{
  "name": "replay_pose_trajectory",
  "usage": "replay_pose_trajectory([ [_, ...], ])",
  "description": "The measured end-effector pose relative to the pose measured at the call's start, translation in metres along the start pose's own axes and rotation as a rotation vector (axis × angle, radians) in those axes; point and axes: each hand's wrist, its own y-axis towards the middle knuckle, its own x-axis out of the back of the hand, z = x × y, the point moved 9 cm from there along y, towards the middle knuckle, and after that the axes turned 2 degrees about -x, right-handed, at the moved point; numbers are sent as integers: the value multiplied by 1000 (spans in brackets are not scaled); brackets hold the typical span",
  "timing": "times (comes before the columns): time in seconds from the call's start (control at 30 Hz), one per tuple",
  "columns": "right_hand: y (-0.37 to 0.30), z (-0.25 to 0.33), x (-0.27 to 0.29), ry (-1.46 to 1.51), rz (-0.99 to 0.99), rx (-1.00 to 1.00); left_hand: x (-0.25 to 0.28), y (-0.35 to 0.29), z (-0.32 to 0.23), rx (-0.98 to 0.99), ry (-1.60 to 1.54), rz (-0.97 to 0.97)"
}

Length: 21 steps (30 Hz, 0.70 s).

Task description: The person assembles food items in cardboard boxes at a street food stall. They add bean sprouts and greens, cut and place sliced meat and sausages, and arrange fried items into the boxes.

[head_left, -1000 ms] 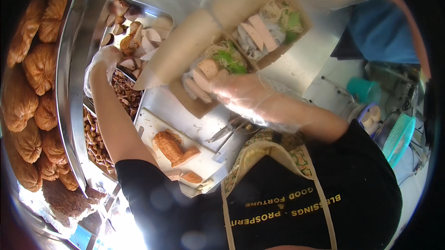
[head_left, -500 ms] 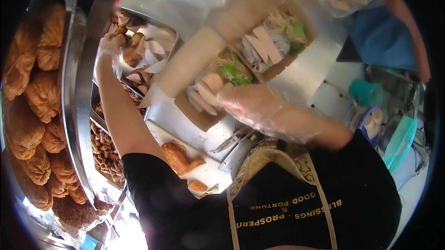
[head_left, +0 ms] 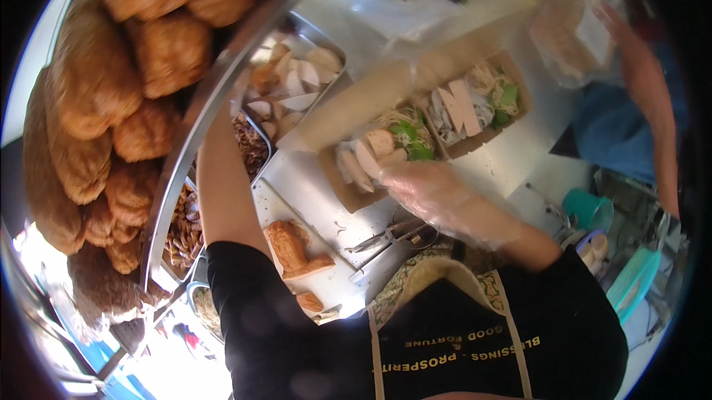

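My right hand [head_left: 423, 191], in a clear plastic glove, reaches over the near brown cardboard box [head_left: 354, 198]. Its fingertips are beside or touching pale sliced pieces [head_left: 368, 159] there; blur and the crinkled glove hide how the fingers are set. Noodles [head_left: 400, 119] and green leaves [head_left: 420, 149] lie beside the slices. A second open box [head_left: 467, 149] behind it holds noodles, greens and long pinkish slices [head_left: 463, 107]. My left forearm [head_left: 226, 185] stretches forward along the metal tray [head_left: 343, 64] of cut brown and white pieces; the hand is hidden behind the metal rim.
Large browned, fried-looking pieces [head_left: 93, 107] fill the left side behind a curved metal rim [head_left: 194, 114]. A white board [head_left: 271, 211] carries a browned chunk [head_left: 288, 244], beside scissors or tongs [head_left: 386, 237]. A green cup [head_left: 588, 209] and teal basket [head_left: 638, 285] stand right.
The view has shifted, bringing the fried pieces and metal rim farther across. My left hand, earlier visible over the tray's cut pieces, is now hidden. My right hand stays at the near box.
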Motion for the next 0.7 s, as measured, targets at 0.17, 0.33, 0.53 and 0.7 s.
replay_pose_trajectory([
  [0.17, 3, 5, -9, 14, 100, -38, 19, -30, 5, 112, -77, -50],
  [0.33, 0, -3, -18, 438, 163, -224, 41, -39, -11, 18, -10, -115],
  [0.53, -4, 19, -8, 119, 159, -166, 0, -16, -62, -77, 337, -99],
  [0.7, -9, 14, 4, 263, 195, -313, -10, -16, -31, -58, 11, -47],
])
